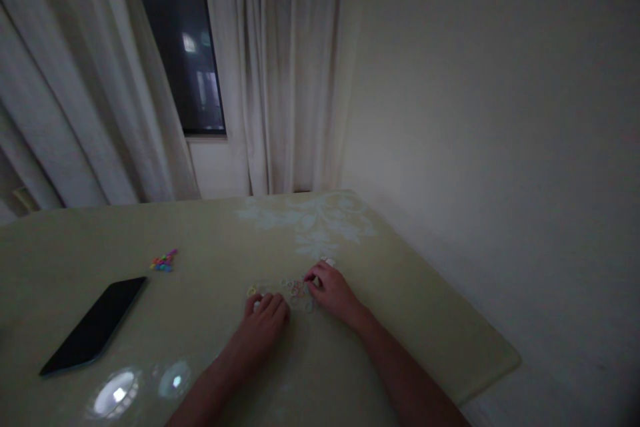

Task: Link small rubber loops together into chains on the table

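A loose cluster of small, pale loops like little rubber bands lies on the table between my hands. My left hand rests at the cluster's left side, its fingers curled down and the thumb drawn in. A small whitish spot shows by that thumb, but what it is stays unclear. Just beyond the left fingers there is a yellowish loop. At the right edge of the cluster, my right hand has thumb and forefinger pinched together over the loops. Whatever sits in the pinch is too small to name. Something whitish lies behind the right knuckles.
The light table has a white floral pattern toward its far edge. A dark, flat tablet-like slab lies at left, with a pile of small colourful pieces beyond it. A wall borders the right side; curtains hang behind.
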A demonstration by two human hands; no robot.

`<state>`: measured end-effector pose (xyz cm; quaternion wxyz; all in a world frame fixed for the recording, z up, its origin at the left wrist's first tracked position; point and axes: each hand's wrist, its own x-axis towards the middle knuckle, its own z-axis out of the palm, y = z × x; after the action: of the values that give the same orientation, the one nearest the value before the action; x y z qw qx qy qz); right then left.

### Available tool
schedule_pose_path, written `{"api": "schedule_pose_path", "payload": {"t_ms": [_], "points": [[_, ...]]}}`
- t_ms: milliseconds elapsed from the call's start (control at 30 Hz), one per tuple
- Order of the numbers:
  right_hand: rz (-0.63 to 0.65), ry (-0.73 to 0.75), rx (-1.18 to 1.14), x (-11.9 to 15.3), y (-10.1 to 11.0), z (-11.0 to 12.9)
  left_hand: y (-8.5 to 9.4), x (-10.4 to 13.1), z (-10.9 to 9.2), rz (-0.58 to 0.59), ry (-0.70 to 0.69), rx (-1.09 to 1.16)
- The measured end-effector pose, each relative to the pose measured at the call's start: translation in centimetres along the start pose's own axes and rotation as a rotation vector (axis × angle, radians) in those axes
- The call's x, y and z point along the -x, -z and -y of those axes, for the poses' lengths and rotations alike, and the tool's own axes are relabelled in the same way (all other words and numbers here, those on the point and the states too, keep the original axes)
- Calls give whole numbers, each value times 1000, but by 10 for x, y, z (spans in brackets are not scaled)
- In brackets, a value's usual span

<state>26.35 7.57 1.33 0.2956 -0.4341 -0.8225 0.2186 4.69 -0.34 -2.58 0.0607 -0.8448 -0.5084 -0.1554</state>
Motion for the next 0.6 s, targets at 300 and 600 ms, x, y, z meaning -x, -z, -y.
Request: {"api": "schedule_pose_path", "payload": {"t_ms": [300, 600], "points": [[202, 99, -114, 7, -1, 16, 6, -6, 16, -12, 144, 283], [254, 137, -148, 10, -10, 13, 18, -10, 10, -400, 196, 523]]}}
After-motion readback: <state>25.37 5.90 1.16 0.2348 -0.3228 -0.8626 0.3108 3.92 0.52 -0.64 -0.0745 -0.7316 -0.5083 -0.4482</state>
